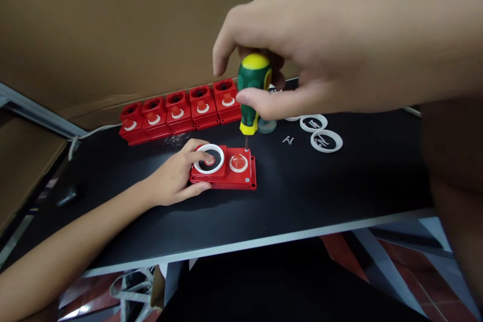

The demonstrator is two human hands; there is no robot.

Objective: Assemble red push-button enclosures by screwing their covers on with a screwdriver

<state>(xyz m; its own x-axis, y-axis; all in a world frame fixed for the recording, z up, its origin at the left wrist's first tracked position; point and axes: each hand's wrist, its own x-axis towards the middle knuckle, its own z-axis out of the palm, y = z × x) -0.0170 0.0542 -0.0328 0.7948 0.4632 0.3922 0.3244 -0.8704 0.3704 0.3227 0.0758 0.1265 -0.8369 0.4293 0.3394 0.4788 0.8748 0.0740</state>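
A red switch box (pixel 226 173) with a white ring and a red round button lies flat on the black table (pixel 302 201). My left hand (pixel 175 176) grips its left end, fingers curled over the top and the front edge. My right hand (pixel 302 45) is closed round the green and yellow handle of a screwdriver (pixel 252 93), held upright. The screwdriver tip rests on the box's far right corner.
Several red boxes (pixel 181 110) stand in a row at the table's back, against brown cardboard. White rings (pixel 320 133) and small screws (pixel 288 139) lie to the right. A dark object (pixel 68 194) sits near the left edge.
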